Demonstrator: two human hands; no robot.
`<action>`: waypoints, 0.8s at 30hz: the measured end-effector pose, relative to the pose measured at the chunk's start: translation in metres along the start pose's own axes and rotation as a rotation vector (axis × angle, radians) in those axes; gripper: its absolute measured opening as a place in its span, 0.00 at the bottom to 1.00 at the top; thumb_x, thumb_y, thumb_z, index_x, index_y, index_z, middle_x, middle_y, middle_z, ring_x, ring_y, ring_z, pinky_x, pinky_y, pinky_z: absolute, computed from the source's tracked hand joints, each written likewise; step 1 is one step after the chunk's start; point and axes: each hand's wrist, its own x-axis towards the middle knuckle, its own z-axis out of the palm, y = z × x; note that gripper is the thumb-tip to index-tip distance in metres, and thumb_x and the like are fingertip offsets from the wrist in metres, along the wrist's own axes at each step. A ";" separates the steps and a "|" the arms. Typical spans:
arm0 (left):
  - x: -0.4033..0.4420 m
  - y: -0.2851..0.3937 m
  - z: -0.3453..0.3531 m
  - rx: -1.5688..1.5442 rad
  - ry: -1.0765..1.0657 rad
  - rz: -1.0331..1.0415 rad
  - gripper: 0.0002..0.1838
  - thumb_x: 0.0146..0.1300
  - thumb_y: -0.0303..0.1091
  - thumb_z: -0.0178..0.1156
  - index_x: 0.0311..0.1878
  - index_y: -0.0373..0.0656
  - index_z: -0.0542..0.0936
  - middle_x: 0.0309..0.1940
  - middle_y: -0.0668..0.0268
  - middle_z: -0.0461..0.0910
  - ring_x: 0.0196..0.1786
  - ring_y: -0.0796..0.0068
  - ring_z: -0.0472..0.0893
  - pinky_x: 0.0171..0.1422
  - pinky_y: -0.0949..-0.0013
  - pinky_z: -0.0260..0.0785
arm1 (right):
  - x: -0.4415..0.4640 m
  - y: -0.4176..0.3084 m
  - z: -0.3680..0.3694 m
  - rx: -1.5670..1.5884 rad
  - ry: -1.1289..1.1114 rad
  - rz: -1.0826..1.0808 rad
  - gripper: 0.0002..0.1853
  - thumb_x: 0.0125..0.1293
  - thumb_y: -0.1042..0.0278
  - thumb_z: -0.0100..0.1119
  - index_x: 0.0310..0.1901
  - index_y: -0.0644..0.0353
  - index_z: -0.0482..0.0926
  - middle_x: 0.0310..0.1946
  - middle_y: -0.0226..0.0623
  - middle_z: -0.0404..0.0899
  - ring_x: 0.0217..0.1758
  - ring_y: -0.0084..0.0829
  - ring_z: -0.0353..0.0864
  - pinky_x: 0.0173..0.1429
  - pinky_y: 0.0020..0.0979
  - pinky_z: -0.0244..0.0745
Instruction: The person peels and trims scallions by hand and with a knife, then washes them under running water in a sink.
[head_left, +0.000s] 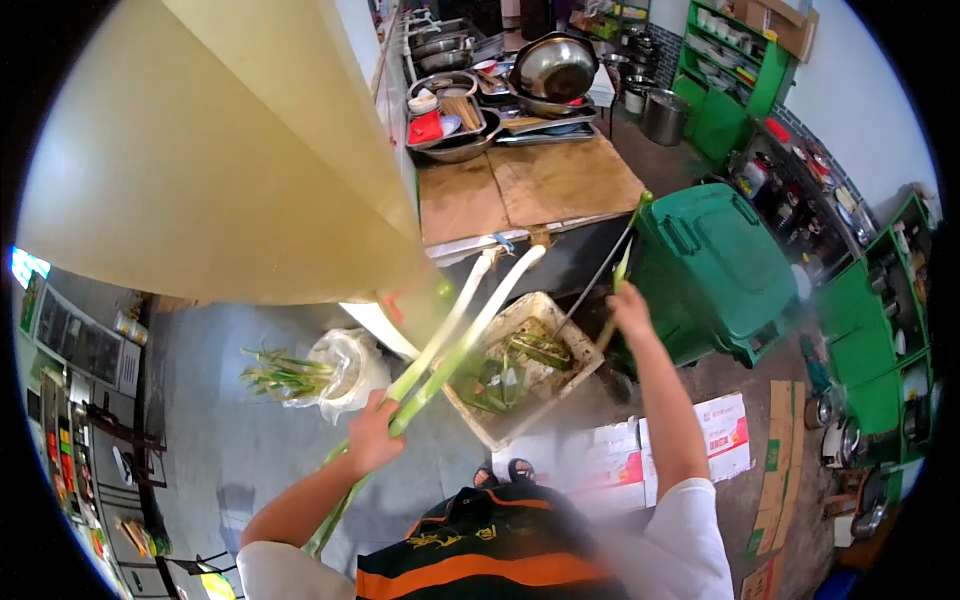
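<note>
My left hand [375, 432] is closed around two long leeks [462, 345], their white root ends pointing up and away and their green leaves trailing down past my forearm. My right hand [628, 308] is closed on a thin strip of leek leaf [622, 268], which sticks up above the fingers and hangs below them. Between the hands, on the floor, stands a dirty white foam box [492, 440] with green leaf scraps [500, 385] inside. A thin rod [598, 280] slants from the box towards the bin.
A lidded green wheelie bin [715, 250] stands right of the box. Left is a white bucket [360, 370] with a plastic liner and more leeks [285, 375]. Ahead, a cardboard-topped counter [540, 185] carries pans and trays. Flattened cardboard [720, 435] lies at right. A blurred yellowish surface [220, 150] blocks the upper left.
</note>
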 end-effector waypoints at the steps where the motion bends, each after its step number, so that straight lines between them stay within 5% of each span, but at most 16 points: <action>1: -0.001 0.001 0.001 -0.010 0.003 -0.014 0.21 0.35 0.32 0.60 0.38 0.46 0.70 0.49 0.60 0.62 0.44 0.55 0.71 0.42 0.58 0.65 | -0.009 -0.004 0.016 -0.472 0.047 -0.093 0.30 0.50 0.55 0.56 0.53 0.62 0.62 0.44 0.47 0.69 0.47 0.39 0.69 0.50 0.38 0.66; 4: -0.003 0.006 0.009 0.063 0.025 0.001 0.21 0.34 0.32 0.61 0.38 0.47 0.71 0.52 0.58 0.60 0.47 0.54 0.69 0.45 0.58 0.64 | -0.053 -0.034 0.073 0.299 -0.267 0.344 0.41 0.52 0.46 0.55 0.61 0.59 0.49 0.59 0.47 0.53 0.64 0.40 0.49 0.61 0.40 0.51; 5: -0.005 0.006 0.013 0.063 0.023 0.003 0.21 0.34 0.32 0.61 0.38 0.47 0.71 0.52 0.58 0.60 0.47 0.54 0.69 0.45 0.58 0.64 | -0.073 -0.060 0.084 0.462 -0.393 0.480 0.43 0.52 0.42 0.53 0.62 0.55 0.45 0.60 0.46 0.51 0.65 0.40 0.45 0.62 0.52 0.46; 6: -0.005 0.005 0.017 0.062 0.006 0.074 0.22 0.35 0.33 0.61 0.39 0.47 0.71 0.53 0.57 0.59 0.48 0.54 0.68 0.47 0.58 0.63 | -0.084 -0.083 0.090 0.702 -0.648 0.541 0.46 0.51 0.36 0.47 0.63 0.57 0.40 0.64 0.48 0.35 0.66 0.46 0.40 0.64 0.50 0.45; 10: -0.006 0.010 0.026 0.067 -0.110 0.282 0.24 0.36 0.36 0.60 0.42 0.47 0.71 0.55 0.56 0.56 0.51 0.54 0.66 0.50 0.58 0.62 | -0.098 -0.038 0.157 1.398 -0.596 0.564 0.26 0.59 0.48 0.46 0.53 0.58 0.60 0.49 0.47 0.62 0.55 0.43 0.62 0.52 0.53 0.63; 13: 0.005 0.006 0.046 -0.073 -0.213 0.255 0.26 0.37 0.42 0.61 0.43 0.44 0.70 0.57 0.55 0.53 0.53 0.52 0.64 0.52 0.59 0.61 | -0.120 -0.063 0.153 1.372 -0.287 0.749 0.11 0.60 0.61 0.48 0.36 0.59 0.64 0.30 0.35 0.64 0.35 0.30 0.68 0.44 0.42 0.72; 17: 0.032 0.021 0.077 -0.220 -0.217 0.151 0.30 0.38 0.48 0.64 0.44 0.42 0.69 0.60 0.53 0.50 0.51 0.48 0.66 0.52 0.59 0.62 | -0.096 -0.028 0.152 1.244 -0.287 0.741 0.10 0.62 0.61 0.47 0.37 0.58 0.62 0.31 0.32 0.63 0.36 0.27 0.65 0.39 0.39 0.72; 24: 0.111 0.073 0.101 -0.282 -0.057 0.004 0.37 0.38 0.44 0.67 0.54 0.44 0.65 0.60 0.50 0.51 0.54 0.51 0.66 0.54 0.61 0.62 | 0.012 -0.005 0.165 1.068 -0.458 0.878 0.11 0.62 0.62 0.46 0.40 0.59 0.62 0.32 0.32 0.62 0.35 0.27 0.65 0.40 0.36 0.71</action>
